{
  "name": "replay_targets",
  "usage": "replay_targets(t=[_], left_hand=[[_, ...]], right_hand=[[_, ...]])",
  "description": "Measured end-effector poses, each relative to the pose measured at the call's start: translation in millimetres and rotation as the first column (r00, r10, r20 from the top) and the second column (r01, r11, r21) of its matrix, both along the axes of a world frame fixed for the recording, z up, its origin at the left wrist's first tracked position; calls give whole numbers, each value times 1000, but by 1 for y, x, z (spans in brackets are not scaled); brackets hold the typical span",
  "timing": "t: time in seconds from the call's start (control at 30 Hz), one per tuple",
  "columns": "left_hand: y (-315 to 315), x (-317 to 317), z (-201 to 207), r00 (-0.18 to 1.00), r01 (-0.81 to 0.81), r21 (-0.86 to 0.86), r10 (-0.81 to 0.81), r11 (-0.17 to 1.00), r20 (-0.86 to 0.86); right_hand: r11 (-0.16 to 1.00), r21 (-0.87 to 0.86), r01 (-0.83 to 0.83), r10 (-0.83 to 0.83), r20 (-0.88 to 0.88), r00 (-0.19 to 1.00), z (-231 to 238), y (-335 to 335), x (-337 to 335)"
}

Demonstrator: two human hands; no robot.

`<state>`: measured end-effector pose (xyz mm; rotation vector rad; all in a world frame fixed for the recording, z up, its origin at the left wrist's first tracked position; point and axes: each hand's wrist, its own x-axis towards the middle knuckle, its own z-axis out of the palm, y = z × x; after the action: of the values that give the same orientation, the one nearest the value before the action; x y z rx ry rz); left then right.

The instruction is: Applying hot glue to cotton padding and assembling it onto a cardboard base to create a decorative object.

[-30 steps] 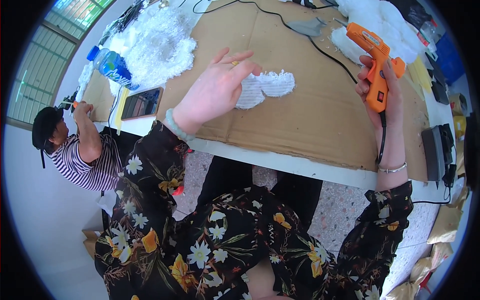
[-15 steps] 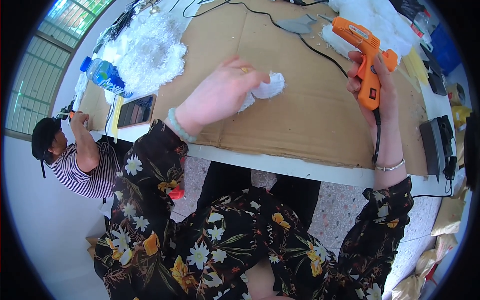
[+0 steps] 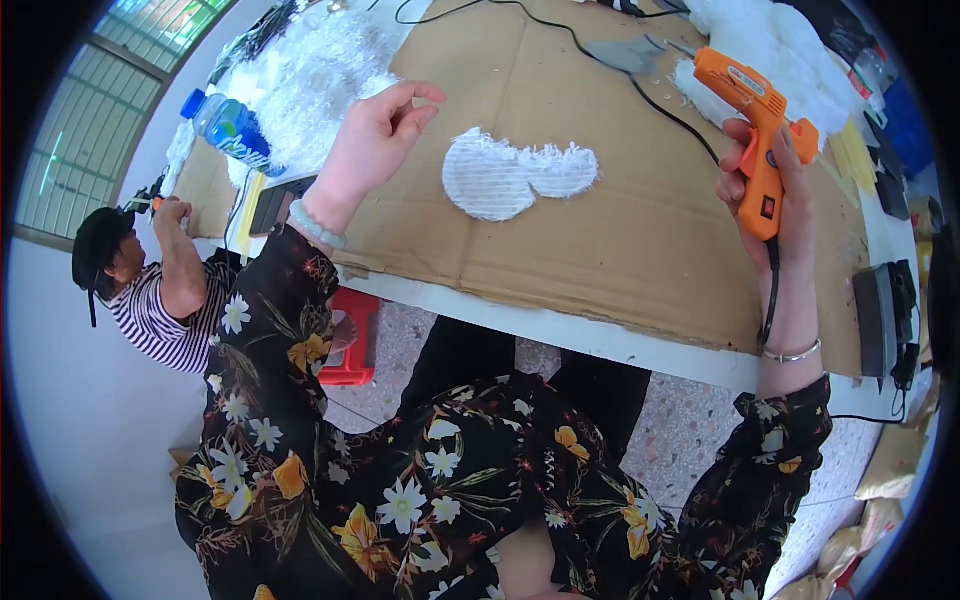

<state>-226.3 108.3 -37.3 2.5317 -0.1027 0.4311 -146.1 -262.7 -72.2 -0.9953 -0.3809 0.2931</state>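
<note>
Raised over the left part of the cardboard, my left hand point(image 3: 372, 142) has its fingers bent, with a gap between thumb and forefinger and nothing visible in it. To its right, a white, fluffy-edged fabric piece point(image 3: 490, 182) with two rounded lobes lies flat on the cardboard point(image 3: 600, 250); I cannot tell whether it is one piece or two. My right hand point(image 3: 765, 180) grips an orange glue gun point(image 3: 765, 195) upright over the right side of the table. The gun's nozzle points to the upper left, and its cord hangs down along my wrist.
A pile of white shaggy fabric point(image 3: 310, 85) lies at the far left beside a blue-capped bottle point(image 3: 230, 130) and a phone point(image 3: 272, 205). White stuffing point(image 3: 755, 40) sits at the far right. A black cable point(image 3: 660, 110) crosses the cardboard. Another person point(image 3: 150, 270) works at the left.
My left hand has moved left and away from the white fabric piece, uncovering it. The glue gun stays in my right hand. The whole view has shifted slightly.
</note>
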Motion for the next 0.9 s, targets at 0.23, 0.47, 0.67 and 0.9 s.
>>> replay_targets(t=[0.23, 0.47, 0.67, 0.9], left_hand=[[3, -8, 11, 969, 114, 324, -176, 939, 171], [-20, 14, 12, 954, 301, 194, -293, 934, -71], [-20, 30, 15, 926, 330, 289, -249, 899, -282], [-34, 55, 17, 905, 293, 293, -165, 910, -391]], right_hand=[[1000, -9, 1, -1, 5, 1000, 6, 0, -1], [999, -24, 31, -30, 9, 999, 7, 1, -4], [999, -45, 26, -25, 14, 1000, 5, 4, -2], [991, -73, 113, -114, -17, 993, 7, 5, -8]])
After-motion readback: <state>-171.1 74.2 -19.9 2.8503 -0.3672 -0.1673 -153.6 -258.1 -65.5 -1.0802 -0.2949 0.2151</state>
